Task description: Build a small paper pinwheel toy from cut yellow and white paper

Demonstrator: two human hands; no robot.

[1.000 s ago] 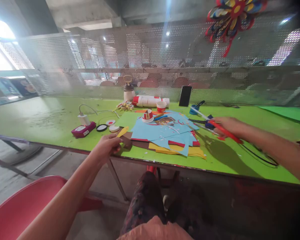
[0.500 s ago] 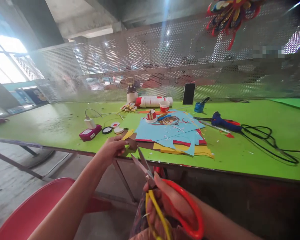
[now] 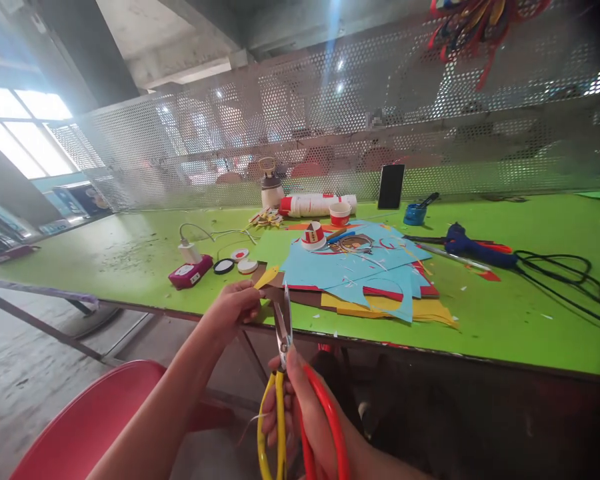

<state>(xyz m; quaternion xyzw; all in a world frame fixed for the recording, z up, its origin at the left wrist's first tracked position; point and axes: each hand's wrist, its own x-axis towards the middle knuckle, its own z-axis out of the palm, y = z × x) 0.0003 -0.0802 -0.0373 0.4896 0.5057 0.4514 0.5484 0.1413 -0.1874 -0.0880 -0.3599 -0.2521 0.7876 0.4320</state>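
Nearest us, our right hand [image 3: 307, 407] is wrapped around scissors [image 3: 283, 347] with one red and one yellow handle, the blades parted and pointing away from us. A second ago this hand was far off to the right by the glue gun; now it has come in just beside our left hand [image 3: 236, 303], and the blades point more straight ahead than they did half a second ago. We judge that this brings tool and paper together for cutting.

The left hand, close but apart from the right, pinches a yellow paper piece [image 3: 268, 275] between thumb and fingers, its free end reaching past the fingertips. The blade tips are near it; whether they touch it, we cannot tell.

Right of the blades, at the table's edge, we see brown paper [image 3: 305, 299] and yellow sheets [image 3: 433, 311]. Beyond them are blue sheets [image 3: 320, 265] strewn with scraps, and ahead of the left hand lie white discs [image 3: 247, 266]. The glue gun [image 3: 480, 249] lies well to the right of both hands. Farthest ahead on the table are a bottle [image 3: 272, 195], stacked cups [image 3: 320, 205] and a phone [image 3: 391, 187].
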